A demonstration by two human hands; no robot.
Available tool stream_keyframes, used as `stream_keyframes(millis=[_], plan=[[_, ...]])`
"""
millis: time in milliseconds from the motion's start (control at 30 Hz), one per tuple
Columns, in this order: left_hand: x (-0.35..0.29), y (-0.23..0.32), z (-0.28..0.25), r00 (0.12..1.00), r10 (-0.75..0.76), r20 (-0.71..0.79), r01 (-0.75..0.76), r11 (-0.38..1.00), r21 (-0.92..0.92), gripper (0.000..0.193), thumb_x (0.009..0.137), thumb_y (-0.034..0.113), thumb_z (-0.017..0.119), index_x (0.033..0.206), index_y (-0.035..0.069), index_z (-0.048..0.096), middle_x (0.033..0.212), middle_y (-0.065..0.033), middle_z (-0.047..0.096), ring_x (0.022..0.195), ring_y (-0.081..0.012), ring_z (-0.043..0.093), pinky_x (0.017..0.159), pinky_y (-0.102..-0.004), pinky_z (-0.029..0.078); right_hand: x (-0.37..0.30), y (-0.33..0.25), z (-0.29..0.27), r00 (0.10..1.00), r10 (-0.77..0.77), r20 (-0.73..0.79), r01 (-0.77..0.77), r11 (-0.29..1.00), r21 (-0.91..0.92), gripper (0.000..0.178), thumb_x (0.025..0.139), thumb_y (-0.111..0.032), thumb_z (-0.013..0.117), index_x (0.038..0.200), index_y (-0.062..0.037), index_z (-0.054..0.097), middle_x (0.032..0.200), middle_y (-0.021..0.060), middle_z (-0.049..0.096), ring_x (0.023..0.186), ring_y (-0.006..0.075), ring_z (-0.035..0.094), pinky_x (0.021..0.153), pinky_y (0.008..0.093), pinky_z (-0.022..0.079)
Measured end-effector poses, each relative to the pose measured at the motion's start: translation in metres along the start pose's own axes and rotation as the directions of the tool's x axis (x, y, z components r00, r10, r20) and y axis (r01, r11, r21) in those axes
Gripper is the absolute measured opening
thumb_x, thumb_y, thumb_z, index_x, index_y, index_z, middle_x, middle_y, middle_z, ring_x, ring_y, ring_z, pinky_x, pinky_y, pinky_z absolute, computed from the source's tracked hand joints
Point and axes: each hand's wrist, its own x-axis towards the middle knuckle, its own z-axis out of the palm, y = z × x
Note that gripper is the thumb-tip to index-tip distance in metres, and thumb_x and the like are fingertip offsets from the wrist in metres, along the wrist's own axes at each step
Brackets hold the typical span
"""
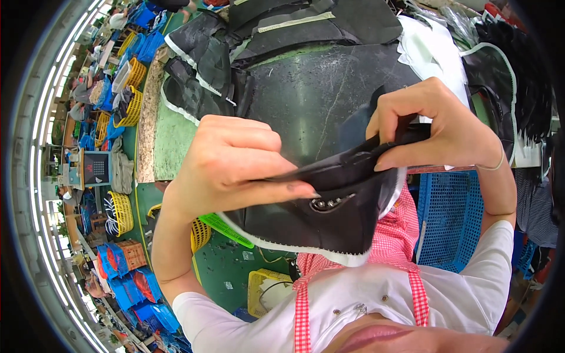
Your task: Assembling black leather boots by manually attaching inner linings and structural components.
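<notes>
Raised over the near edge of the worktable, a black shoe upper (294,226) hangs between my two hands. It has a white stitched edge along its bottom and a few shiny metal eyelets on its front face. My left hand (232,162) is closed on its left part, thumb lying along the top fold near the eyelets. On the other side, my right hand (435,126) pinches the folded top edge between thumb and fingers. The inside of the upper is mostly hidden by the fold and my fingers.
Black shoe uppers with white edges (200,65) lie at the table's back left. Flat black pieces (365,23) and white pieces (432,53) lie farther back. A blue plastic basket (450,226) stands below the table on the right; a yellow basket (259,294) is on the floor.
</notes>
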Motion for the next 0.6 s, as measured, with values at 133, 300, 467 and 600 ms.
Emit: stream_keyframes(millis=[133, 300, 467, 600], plan=[[0.009, -0.005, -0.002, 0.999, -0.008, -0.031, 0.011, 0.994, 0.108, 0.025, 0.063, 0.016, 0.086, 0.080, 0.005, 0.071, 0.068, -0.0038, 0.054, 0.064, -0.0209, 0.052, 0.055, -0.0341, 0.036, -0.001, 0.003, 0.003, 0.992, -0.054, -0.112, 0.047, 0.997, -0.061, 0.025, 0.078, -0.007, 0.079, 0.074, -0.0007, 0.055, 0.065, -0.0001, 0.055, 0.060, 0.0062, 0.049, 0.055, 0.0236, 0.040], [0.022, 0.011, 0.025, 0.992, -0.109, -0.065, 0.120, 0.969, 0.216, 0.023, 0.065, 0.014, 0.084, 0.082, 0.005, 0.071, 0.068, -0.0056, 0.054, 0.063, -0.0210, 0.050, 0.054, -0.0345, 0.036, 0.000, -0.005, 0.015, 0.962, -0.181, -0.206, 0.129, 0.962, -0.242, 0.025, 0.074, -0.007, 0.081, 0.075, -0.0022, 0.056, 0.067, 0.0012, 0.058, 0.059, 0.0098, 0.053, 0.055, 0.0284, 0.043], [0.007, 0.003, 0.016, 0.995, -0.070, -0.074, 0.073, 0.996, 0.049, 0.017, 0.066, 0.007, 0.083, 0.077, 0.003, 0.071, 0.061, -0.0050, 0.056, 0.052, -0.0182, 0.050, 0.046, -0.0306, 0.034, -0.009, 0.007, -0.004, 0.981, -0.097, -0.166, 0.090, 0.995, -0.048, 0.024, 0.075, -0.004, 0.080, 0.074, -0.0011, 0.057, 0.086, 0.0076, 0.068, 0.078, 0.0128, 0.062, 0.074, 0.0263, 0.053], [0.005, 0.001, 0.018, 0.990, -0.065, -0.123, 0.066, 0.998, 0.002, 0.015, 0.067, 0.006, 0.082, 0.078, 0.004, 0.072, 0.065, -0.0034, 0.060, 0.055, -0.0173, 0.054, 0.047, -0.0288, 0.038, -0.014, 0.006, -0.003, 0.970, -0.123, -0.209, 0.105, 0.990, -0.092, 0.023, 0.076, -0.004, 0.080, 0.074, -0.0012, 0.057, 0.086, 0.0065, 0.068, 0.077, 0.0105, 0.062, 0.073, 0.0249, 0.053]])
